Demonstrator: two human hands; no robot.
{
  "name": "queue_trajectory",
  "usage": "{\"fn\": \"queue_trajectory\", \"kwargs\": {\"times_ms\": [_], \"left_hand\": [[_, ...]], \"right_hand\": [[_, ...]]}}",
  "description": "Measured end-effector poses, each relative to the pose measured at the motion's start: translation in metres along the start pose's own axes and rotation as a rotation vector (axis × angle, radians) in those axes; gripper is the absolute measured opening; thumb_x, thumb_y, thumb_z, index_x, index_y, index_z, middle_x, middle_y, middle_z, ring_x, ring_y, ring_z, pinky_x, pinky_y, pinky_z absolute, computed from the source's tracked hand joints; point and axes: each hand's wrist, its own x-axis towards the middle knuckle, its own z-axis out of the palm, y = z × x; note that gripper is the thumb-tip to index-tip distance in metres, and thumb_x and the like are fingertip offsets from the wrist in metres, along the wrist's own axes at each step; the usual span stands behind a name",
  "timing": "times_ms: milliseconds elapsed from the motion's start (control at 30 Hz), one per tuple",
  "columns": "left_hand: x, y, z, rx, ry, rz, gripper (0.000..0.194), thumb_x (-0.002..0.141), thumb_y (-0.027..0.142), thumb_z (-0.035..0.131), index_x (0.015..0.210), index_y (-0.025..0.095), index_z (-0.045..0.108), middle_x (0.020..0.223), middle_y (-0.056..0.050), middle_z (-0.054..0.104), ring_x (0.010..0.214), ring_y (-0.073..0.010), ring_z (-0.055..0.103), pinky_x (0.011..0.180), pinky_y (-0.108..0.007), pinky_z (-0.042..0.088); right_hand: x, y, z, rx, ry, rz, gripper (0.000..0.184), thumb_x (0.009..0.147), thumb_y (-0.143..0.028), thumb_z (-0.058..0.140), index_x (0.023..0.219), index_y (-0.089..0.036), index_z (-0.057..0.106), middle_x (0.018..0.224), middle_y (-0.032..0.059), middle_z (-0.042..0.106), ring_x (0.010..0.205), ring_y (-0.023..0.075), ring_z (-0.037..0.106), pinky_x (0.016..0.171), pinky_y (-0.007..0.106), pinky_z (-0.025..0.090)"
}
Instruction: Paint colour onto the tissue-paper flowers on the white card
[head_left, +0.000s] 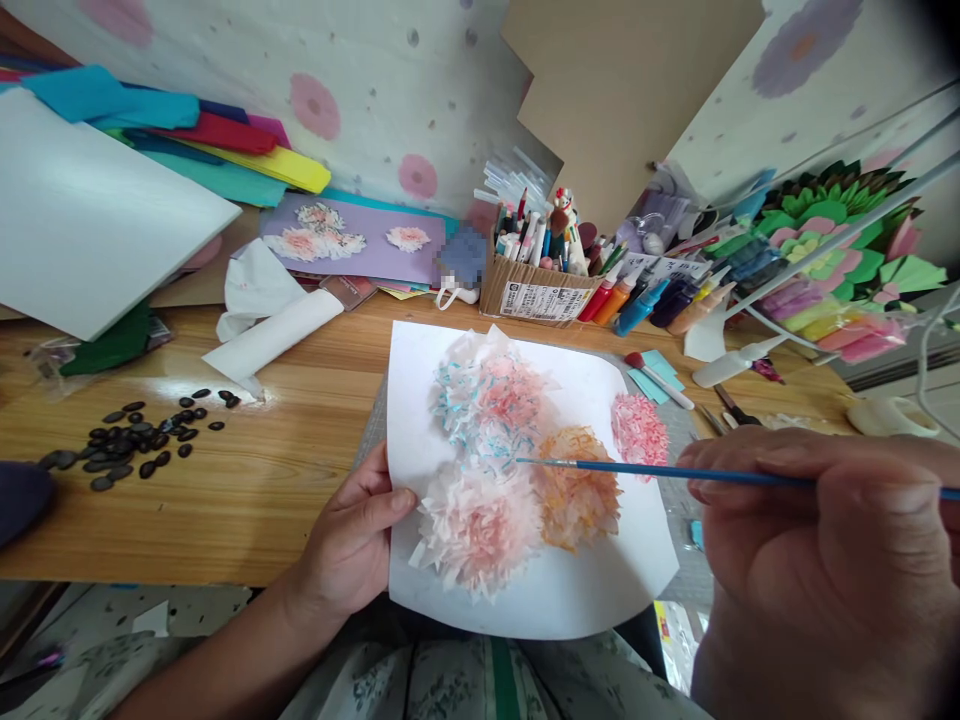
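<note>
Pinches the left side of a smooth, slightly bowed white sheet (645, 580) in the left hand (349, 535), with the thumb on top and the fingers underneath. Grips the handle of a slender, glossy blue paintbrush (675, 471) in the closed right hand (825, 530), and points its fine tip leftward at the lower edge of a ruffled, blue-tipped white flower (495, 395) with pink inside. Cannot tell whether touching petals there.

Just right of the left hand, on the sheet, see a spiky, layered pale flower (480, 530) with a pink center; farther right, beneath the brush, find a crinkled orange-edged flower (579, 500). Nearer the right hand, see a dense, frilly pink-red flower (640, 432) at the sheet's right edge, partly beyond it.

Left of the left hand, find smooth, dark oval pebbles (142, 440) scattered on the wood-grained table (262, 520), and beyond them, loosely rolled white paper (277, 335). Just beyond the right hand, see dark-handled scissors (735, 408); farther off, a corrugated cardboard box (536, 290) packed with pens.
</note>
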Motion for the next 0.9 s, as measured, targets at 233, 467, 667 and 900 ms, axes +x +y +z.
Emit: {"fn": "queue_trajectory", "kwargs": {"times_ms": [233,467,667,900], "left_hand": [[0.001,0.000,-0.003,0.000,0.027,0.019,0.036,0.071,0.018,0.089,0.105,0.026,0.081,0.083,0.001,0.084,0.068,-0.0165,0.078,0.066,-0.020,0.063],[-0.001,0.002,-0.009,0.023,0.036,-0.018,0.040,0.071,0.020,0.089,0.109,0.028,0.081,0.095,-0.001,0.085,0.076,-0.0196,0.080,0.072,-0.025,0.065],[-0.001,-0.001,-0.013,-0.015,-0.013,-0.042,0.032,0.075,0.017,0.086,0.105,0.026,0.081,0.082,-0.001,0.082,0.075,-0.0198,0.079,0.070,-0.023,0.063],[-0.002,-0.003,-0.016,-0.057,-0.070,-0.042,0.028,0.080,0.015,0.081,0.105,0.028,0.081,0.092,0.001,0.084,0.079,-0.0165,0.079,0.072,-0.019,0.062]], "right_hand": [[0.006,0.000,0.002,-0.041,-0.006,-0.008,0.022,0.083,-0.036,0.076,0.067,-0.020,0.078,0.055,-0.0001,0.066,0.041,0.0161,0.060,0.037,0.029,0.048],[0.003,0.005,0.003,0.133,-0.128,-0.078,0.008,0.089,-0.024,0.074,0.083,-0.022,0.080,0.069,-0.0010,0.074,0.050,0.0166,0.067,0.045,0.031,0.055],[0.002,-0.001,0.001,0.029,-0.108,-0.067,0.010,0.086,-0.026,0.073,0.078,-0.022,0.079,0.065,0.0002,0.072,0.049,0.0193,0.067,0.045,0.034,0.054],[0.000,-0.003,-0.001,-0.084,-0.081,-0.042,0.018,0.084,-0.029,0.071,0.070,-0.021,0.077,0.062,0.0019,0.070,0.049,0.0194,0.065,0.046,0.034,0.053]]}}
